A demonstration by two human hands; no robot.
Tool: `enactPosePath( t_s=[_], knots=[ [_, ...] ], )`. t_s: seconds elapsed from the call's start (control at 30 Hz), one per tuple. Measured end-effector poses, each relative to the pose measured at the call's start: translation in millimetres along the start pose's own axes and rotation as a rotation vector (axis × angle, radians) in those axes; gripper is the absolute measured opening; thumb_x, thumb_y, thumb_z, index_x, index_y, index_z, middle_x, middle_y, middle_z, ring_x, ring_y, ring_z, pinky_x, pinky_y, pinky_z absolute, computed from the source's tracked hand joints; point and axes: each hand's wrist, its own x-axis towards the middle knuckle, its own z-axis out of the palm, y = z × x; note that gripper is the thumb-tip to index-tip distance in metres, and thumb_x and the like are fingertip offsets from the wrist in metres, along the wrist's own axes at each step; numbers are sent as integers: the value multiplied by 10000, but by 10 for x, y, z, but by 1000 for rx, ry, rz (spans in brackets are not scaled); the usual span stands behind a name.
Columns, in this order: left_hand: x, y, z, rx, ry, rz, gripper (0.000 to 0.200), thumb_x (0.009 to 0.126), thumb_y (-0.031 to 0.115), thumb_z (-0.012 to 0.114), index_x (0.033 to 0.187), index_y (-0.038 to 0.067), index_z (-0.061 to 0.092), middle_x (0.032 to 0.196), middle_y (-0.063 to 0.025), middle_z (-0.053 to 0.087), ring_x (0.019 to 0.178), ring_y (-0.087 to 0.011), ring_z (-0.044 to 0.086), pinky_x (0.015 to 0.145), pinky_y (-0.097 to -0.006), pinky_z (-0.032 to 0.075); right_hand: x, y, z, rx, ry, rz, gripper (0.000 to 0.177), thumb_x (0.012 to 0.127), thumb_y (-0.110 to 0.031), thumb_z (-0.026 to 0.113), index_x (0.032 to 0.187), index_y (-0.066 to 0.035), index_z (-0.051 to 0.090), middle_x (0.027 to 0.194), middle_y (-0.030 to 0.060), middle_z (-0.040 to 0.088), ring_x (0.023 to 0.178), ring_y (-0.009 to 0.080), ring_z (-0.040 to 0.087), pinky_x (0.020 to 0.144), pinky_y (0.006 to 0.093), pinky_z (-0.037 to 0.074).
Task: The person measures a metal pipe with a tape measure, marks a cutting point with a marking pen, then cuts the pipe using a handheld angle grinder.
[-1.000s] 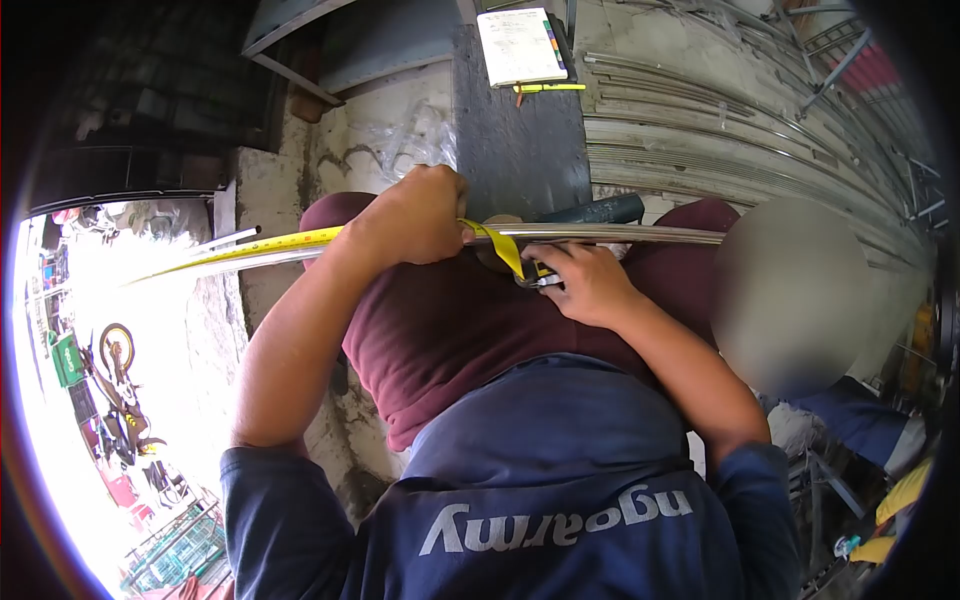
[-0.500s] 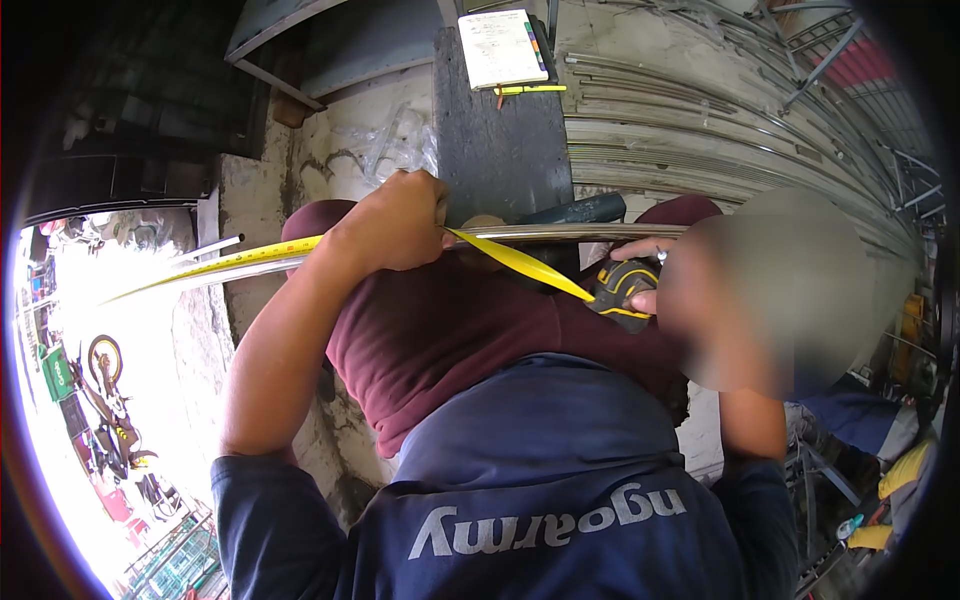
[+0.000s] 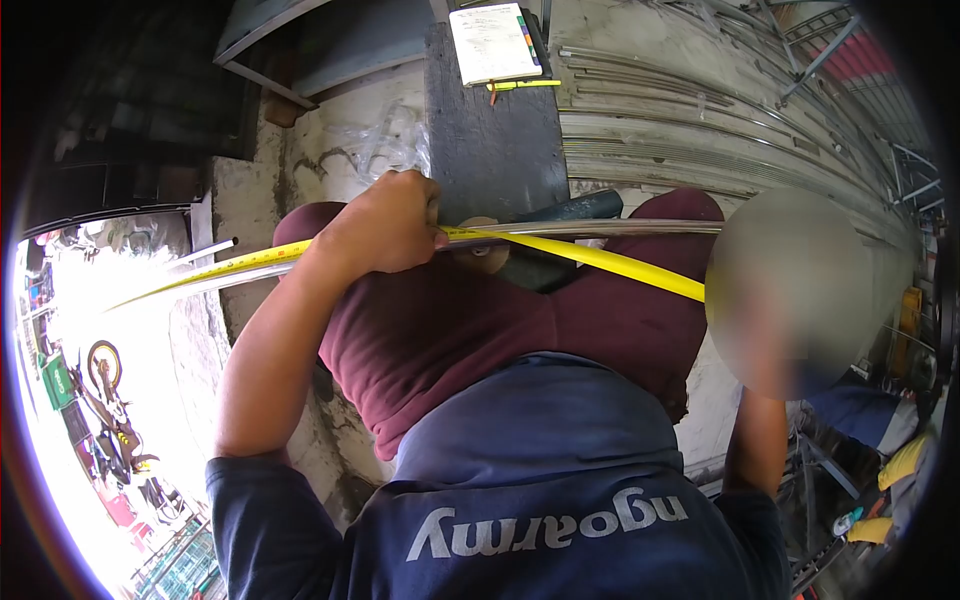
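My left hand [image 3: 392,222] is closing its grip around the yellow tape [image 3: 640,268] and the shiny metal tube [image 3: 600,228], the fingers curling down over them rather than spreading. The tube is lying crosswise in front of me, its long axis running from left to right above my maroon trousers [image 3: 430,330], and it is passing out on both sides of that fist. The tape is following the tube closely on the left side of my fist, stretching away toward the bright opening. On the right side it is leaving the tube's line: starting close beside it at my thumb, it is slanting back toward my body, so a narrow wedge is opening between the two.

That slanting stretch is pointing toward my right forearm [image 3: 762,440], which is rising into a blurred patch. The patch is covering my right hand and the tape's end there, so I cannot tell whether that grip is pinching or spreading. Of the two, my left hand is clearly the one touching both tape and tube. Beyond the tube, the dark tabletop [image 3: 495,150] is pointing away from me, roughly square to it, and is carrying an open notebook [image 3: 495,45] and a yellow pen [image 3: 525,85].
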Motion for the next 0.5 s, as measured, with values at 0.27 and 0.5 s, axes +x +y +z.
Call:
enactPosePath(
  t_s=[0.27, 0.5],
  knots=[
    [2, 24, -19, 41, 2, 8, 247, 888, 124, 877, 976, -32, 708, 1034, -290, 767, 1069, -476, 751, 943, -525, 577, -3, 128, 180, -177, 535, -164, 354, 1036, -422, 721, 1056, -69, 709, 804, 53, 690, 542, 138, 591, 460, 321, 448],
    [2, 37, -21, 35, -5, 3, 240, 891, 125, 877, 975, -30, 713, 1038, -281, 770, 1084, -477, 750, 957, -522, 579, 26, 210, 171, -955, 481, -1746, 152, 1047, -39, 765, 1150, 4, 662, 901, 146, 725, 719, 289, 686, 654, 408, 570]
  ],
)
